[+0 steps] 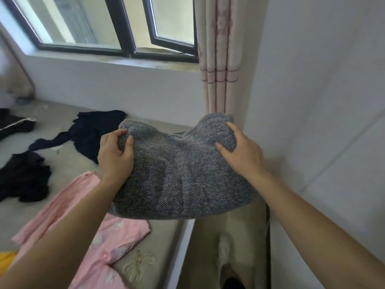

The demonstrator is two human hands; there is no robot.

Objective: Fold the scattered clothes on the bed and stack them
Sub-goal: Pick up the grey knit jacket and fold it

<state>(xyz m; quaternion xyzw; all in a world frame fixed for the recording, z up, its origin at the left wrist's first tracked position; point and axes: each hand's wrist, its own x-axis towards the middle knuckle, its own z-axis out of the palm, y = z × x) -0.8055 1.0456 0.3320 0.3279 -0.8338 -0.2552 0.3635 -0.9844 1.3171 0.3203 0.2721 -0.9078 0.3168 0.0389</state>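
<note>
A folded grey knit garment (179, 174) is held up in the air over the bed's right edge. My left hand (115, 155) grips its upper left corner, thumb and fingers curled round the fabric. My right hand (242, 152) grips the upper right corner the same way. On the bed (68, 163) lie a pink garment (100, 236) under my left forearm, a dark navy garment (91, 132) further back, and a black garment (23, 176) at the left.
Another black piece with a white cord (14, 126) lies at the far left, and a yellow cloth (7, 259) shows at the lower left. A window (100, 28), a curtain (218, 59) and a white wall (323, 101) bound the bed. A narrow floor gap (225, 247) runs at the right.
</note>
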